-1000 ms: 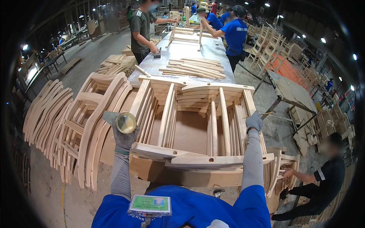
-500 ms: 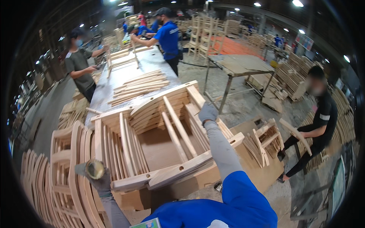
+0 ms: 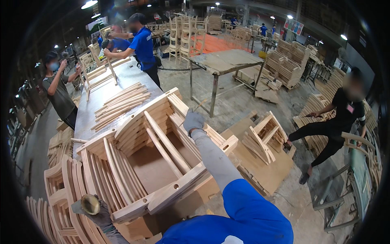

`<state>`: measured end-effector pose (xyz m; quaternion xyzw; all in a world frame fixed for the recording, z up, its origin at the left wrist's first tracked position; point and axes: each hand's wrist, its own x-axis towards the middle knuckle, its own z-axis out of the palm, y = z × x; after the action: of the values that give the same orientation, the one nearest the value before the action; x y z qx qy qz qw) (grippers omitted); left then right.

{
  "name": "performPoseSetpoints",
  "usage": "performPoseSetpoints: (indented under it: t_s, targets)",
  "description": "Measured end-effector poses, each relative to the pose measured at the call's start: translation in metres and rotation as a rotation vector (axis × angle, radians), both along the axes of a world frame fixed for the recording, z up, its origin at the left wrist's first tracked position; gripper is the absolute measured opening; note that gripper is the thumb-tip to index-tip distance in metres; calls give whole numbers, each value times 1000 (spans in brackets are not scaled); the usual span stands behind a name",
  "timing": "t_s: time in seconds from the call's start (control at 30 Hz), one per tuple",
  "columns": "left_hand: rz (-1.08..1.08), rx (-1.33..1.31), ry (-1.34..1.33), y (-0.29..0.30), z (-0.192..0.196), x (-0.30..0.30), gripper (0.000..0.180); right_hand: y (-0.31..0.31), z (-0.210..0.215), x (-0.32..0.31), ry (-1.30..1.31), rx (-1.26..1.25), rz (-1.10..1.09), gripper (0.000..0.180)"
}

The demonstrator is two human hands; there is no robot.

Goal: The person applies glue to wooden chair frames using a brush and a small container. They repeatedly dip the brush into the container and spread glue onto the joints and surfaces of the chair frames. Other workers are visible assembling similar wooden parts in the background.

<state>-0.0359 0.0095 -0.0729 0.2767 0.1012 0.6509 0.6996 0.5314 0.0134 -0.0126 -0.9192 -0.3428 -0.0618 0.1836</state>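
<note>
My left hand [image 3: 102,215], in a grey glove, is wrapped round a cup [image 3: 90,204] with a yellowish inside, near the front left corner of stacked wooden chair frames [image 3: 170,191]. Pale rails with round holes make up these frames, with slim slats [image 3: 160,142] between them. My right hand [image 3: 193,122], also gloved, is over the stack's far right rail. Its fingers are closed on a thin stick [image 3: 200,105] with a yellowish end pointing up and away; whether it is a brush I cannot tell.
Loose wooden rods [image 3: 122,105] lie on the long metal-topped table [image 3: 85,122], where several people work. Chair backs [image 3: 67,179] stand at my left. A bare-topped table [image 3: 225,61] is beyond; a small frame [image 3: 266,136] and a person in black [image 3: 345,110] are at right.
The view has swung right, shifting the scene left. The stick in my right hand now shows clearly. The person in black has stepped and lowered a curved wooden piece; the person at left raises both hands.
</note>
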Motion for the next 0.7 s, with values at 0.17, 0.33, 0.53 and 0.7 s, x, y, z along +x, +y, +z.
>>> performPoseSetpoints:
  t_s: [0.17, 0.33, 0.53, 0.7]
  targets:
    - [-98, -5, -106, -2, -1, -1, 56, 2, 1, -4, -13, 12, 37, 38]
    - [-38, -8, 29, 1, -9, -24, 62, 13, -16, -4, -232, 64, 68, 29]
    - [-67, -158, -114, -1, 9, 10, 67, 8, -20, 8, -154, -26, 28, 23]
    - [14, -121, -97, -10, 20, 9, 58, 11, -5, -1, 2, -74, 42, 28]
